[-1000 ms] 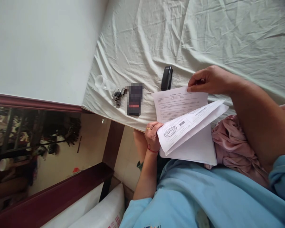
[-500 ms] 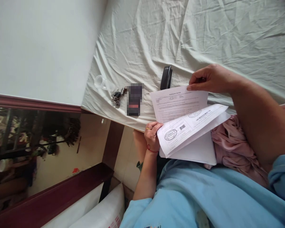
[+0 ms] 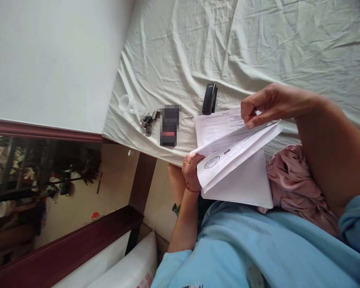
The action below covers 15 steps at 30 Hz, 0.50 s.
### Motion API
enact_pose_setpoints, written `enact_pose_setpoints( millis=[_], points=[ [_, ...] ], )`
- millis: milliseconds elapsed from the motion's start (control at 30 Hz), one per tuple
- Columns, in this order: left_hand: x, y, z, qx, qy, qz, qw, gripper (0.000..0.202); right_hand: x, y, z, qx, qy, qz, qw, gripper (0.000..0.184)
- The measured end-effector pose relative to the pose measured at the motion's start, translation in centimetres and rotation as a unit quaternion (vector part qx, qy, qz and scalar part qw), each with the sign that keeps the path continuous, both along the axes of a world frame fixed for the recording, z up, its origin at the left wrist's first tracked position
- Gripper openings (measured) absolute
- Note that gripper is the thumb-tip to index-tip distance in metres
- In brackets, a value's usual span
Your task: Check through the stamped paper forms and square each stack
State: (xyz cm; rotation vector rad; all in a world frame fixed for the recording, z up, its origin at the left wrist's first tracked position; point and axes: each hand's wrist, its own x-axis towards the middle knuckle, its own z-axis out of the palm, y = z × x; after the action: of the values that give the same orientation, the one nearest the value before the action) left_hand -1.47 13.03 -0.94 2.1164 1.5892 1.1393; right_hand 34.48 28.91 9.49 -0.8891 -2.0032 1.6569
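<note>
A sheaf of printed paper sheets lies across my lap at the edge of the bed. My left hand, with a ring and a red thread at the wrist, grips the sheaf's left edge. My right hand pinches the far edge of one printed sheet and lifts it back over the stamped pages. Beneath it another printed page lies flat on the sheet. A black stapler rests just beyond the papers.
A pale green bedsheet covers the bed. On it lie a clear plastic cup, a bunch of keys and a dark blurred object. Pink cloth sits on my lap. A white wall is at left.
My right hand has lifted the top sheet off the bed and swung it back toward me over the sheaf. A further printed page now shows underneath.
</note>
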Motion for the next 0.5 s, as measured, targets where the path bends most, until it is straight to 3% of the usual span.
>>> enact_pose_setpoints(
  millis=[233,367,500],
  points=[
    [0.5,0.3,-1.3,0.043,-0.033,0.058,0.997,0.019,0.0,0.3,0.3,-0.041,-0.039,0.136,0.989,0.057],
    [0.8,0.2,-1.3,0.032,-0.029,0.094,0.995,0.025,0.0,0.2,0.3,-0.035,-0.065,0.125,0.989,0.063],
    [0.7,0.0,-0.5,0.011,0.038,0.049,0.998,0.021,0.3,0.2,0.6,-0.056,-0.043,0.137,0.988,0.064]
  ],
)
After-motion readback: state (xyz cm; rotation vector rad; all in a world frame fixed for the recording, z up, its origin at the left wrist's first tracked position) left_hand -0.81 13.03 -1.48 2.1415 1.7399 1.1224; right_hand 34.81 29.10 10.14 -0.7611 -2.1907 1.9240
